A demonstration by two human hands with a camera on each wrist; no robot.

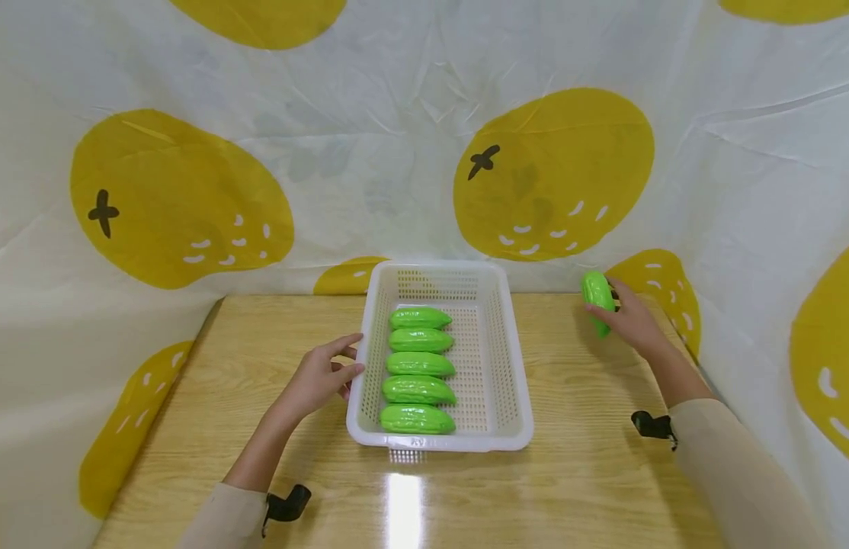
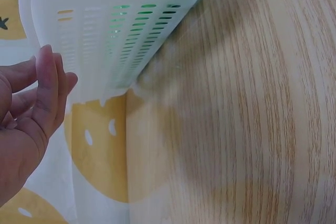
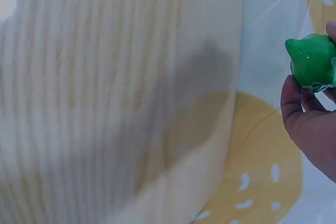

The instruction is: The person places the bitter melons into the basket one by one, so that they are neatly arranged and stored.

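Note:
A white plastic basket (image 1: 510, 366) stands on the table, with several green toy bitter melons (image 1: 419, 390) lying in a column along its left side, pointed ends to the right. Against the basket's left outer wall, my left hand (image 1: 323, 374) touches near the rim with fingertips, its fingers loosely extended. Over the table's far right part, my right hand (image 1: 630, 316) holds another bitter melon (image 1: 594, 291) between thumb and fingers, its pointed end downward. In the right wrist view, that melon's tip (image 3: 310, 59) shows beyond the fingers, and the rest is cut off by the frame.
The wooden table (image 1: 273, 320) ends at the back against a white cloth (image 1: 370, 168) printed with yellow fruit, which also hangs at both sides. Dark wrist cameras (image 1: 652, 425) sit at both sleeves. Light reflects off the table in front of the basket.

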